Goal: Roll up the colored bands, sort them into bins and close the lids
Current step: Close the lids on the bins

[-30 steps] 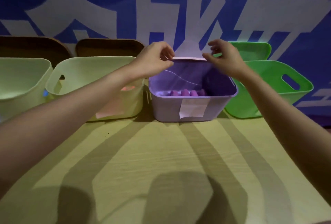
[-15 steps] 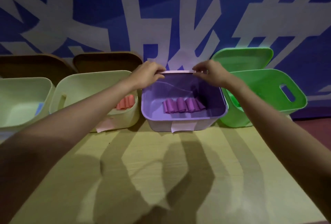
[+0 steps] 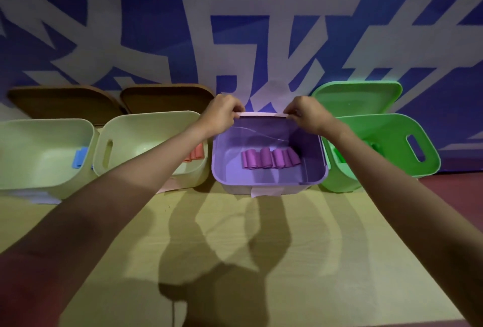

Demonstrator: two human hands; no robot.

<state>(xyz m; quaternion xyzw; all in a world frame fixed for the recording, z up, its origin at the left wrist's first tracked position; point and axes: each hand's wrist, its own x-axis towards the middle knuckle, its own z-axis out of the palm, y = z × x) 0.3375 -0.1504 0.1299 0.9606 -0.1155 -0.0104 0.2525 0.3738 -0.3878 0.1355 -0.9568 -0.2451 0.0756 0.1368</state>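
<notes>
Lid-closing step, purple bin (image 3: 269,180), mid back edge of table (image 3: 235,248). Left hand (image 3: 222,114) and right hand (image 3: 304,114) pinch purple lid (image 3: 264,115) edge at bin's rear rim. Rolled purple bands (image 3: 270,159) inside. Next, likely: swing lid forward, seat on rim.

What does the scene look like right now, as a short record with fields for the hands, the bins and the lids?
left hand: pinches purple lid at its left end
right hand: pinches the same lid at its right end
purple bin: open, holds purple rolls
cream bins: open, brown lids leaning behind
green bin: open, green lid leaning behind
</notes>
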